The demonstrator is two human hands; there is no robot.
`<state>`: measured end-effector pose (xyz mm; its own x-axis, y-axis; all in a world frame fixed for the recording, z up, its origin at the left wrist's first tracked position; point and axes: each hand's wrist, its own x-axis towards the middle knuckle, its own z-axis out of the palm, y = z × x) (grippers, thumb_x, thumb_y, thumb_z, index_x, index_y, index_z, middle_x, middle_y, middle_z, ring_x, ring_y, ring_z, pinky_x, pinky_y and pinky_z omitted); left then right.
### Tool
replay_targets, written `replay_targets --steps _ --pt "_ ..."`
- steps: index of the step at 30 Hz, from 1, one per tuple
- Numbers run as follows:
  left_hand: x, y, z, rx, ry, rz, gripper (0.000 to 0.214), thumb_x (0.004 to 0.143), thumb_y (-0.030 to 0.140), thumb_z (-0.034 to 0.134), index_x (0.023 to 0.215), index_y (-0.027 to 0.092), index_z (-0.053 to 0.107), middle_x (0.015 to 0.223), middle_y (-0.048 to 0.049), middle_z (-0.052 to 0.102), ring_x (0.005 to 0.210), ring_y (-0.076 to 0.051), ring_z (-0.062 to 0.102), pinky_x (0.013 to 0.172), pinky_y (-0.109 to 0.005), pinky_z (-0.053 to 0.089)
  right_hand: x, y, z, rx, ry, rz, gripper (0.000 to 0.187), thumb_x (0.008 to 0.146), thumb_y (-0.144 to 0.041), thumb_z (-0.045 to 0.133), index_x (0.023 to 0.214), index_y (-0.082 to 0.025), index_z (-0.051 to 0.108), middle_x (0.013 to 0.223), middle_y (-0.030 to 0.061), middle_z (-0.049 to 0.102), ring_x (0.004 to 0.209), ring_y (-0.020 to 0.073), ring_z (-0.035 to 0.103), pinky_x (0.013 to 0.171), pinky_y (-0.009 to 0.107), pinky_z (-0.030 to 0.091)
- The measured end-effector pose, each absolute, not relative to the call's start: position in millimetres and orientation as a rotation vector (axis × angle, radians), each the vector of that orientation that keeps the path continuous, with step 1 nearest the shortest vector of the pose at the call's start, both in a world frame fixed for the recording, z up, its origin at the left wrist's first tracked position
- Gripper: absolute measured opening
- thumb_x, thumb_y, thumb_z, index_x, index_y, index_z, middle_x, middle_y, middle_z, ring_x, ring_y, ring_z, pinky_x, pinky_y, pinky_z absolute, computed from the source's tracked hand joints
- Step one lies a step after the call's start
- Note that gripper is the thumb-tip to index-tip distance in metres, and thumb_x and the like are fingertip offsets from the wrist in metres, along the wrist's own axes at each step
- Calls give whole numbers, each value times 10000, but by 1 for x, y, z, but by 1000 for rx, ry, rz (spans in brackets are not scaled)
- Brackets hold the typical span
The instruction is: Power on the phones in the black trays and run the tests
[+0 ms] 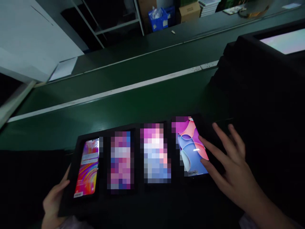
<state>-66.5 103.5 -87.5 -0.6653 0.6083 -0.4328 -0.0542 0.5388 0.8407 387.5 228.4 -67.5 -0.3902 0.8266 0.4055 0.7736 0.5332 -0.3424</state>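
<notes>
- Beyond the black tray (138, 156), green bench (133, 108) runs to a white strip (119, 90); black stack (259, 70) at right.
- Four lit phones (87, 168) lie in the tray.
- Left hand (53, 198) pinches its left edge.
- Right hand (232, 171), fingers spread, tips at the rightmost phone's (194, 152) edge.

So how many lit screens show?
5: four screens side by side in the black tray, a fifth screen atop the dark stack, upper right; others may be hidden.
</notes>
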Motion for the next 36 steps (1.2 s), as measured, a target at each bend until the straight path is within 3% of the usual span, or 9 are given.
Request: replay_targets --steps 4,8,13,16,21,24,27,31,36 --pt "-40 109 -67 337 1967 1266 964 725 495 774 1624 438 431 1460 124 654 1512 -321 456 1259 -395 382 366 217 -57 -1057 -2308 129 353 1067 -310 527 1380 -317 689 1780 -39 239 1665 402 98 1167 653 505" --pt "-27 123 -52 346 1977 1113 1176 595 303 929 1637 418 397 1238 59 794 1253 -353 704 1009 -387 637 340 211 -50 -871 -2426 192 250 1054 -278 569 1146 -278 801 1702 24 415 1668 377 106 1136 610 544" --pt "-28 145 -43 333 1989 1162 671 807 389 872 1430 317 632 1261 8 791 1177 -294 749 878 -275 656 329 219 -58 -931 -2434 149 297 1073 -280 533 1002 -269 822 1602 30 547 1635 392 233 1107 619 561" --pt "-36 143 -52 330 1839 1270 626 822 479 861 1384 293 657 1282 -13 784 1207 -298 736 828 -240 655 324 224 -62 -1111 -2371 30 297 1088 -323 517 1200 -242 780 1644 92 482 1606 450 267 1087 698 540" --pt "-45 128 -68 377 1712 1347 887 710 430 904 1515 271 566 1423 -58 714 1288 -354 689 941 -325 661 281 206 -56 -851 -2534 81 346 1066 -284 520 1363 -239 694 1775 70 235 1665 423 34 1080 651 568" --pt "-41 123 -63 482 1716 1362 806 804 403 807 1552 271 538 1518 -51 648 1391 -331 617 1019 -317 624 256 193 -56 -757 -2635 114 304 1043 -253 545 1266 -263 751 1754 33 298 1658 446 72 1088 670 565" --pt "-42 121 -58 492 1756 1286 893 754 429 837 1576 289 517 1535 -45 634 1414 -339 597 1043 -325 613 247 190 -60 -933 -2600 62 386 1072 -315 502 1406 -204 660 1746 132 299 1638 486 136 1080 701 553" --pt "-49 120 -61 466 1782 1272 1001 684 463 880 1597 316 495 1489 -49 671 1350 -349 647 1006 -334 630 253 195 -62 -990 -2543 119 477 1121 -421 422 1543 -206 477 1740 147 293 1665 373 119 1066 600 586" --pt "-49 118 -58 453 1764 1238 1023 660 508 911 1588 337 514 1552 -35 619 1421 -369 585 1060 -357 605 257 197 -59 -955 -2521 183 388 1124 -375 430 1484 -260 516 1702 98 369 1666 309 117 1075 551 568"
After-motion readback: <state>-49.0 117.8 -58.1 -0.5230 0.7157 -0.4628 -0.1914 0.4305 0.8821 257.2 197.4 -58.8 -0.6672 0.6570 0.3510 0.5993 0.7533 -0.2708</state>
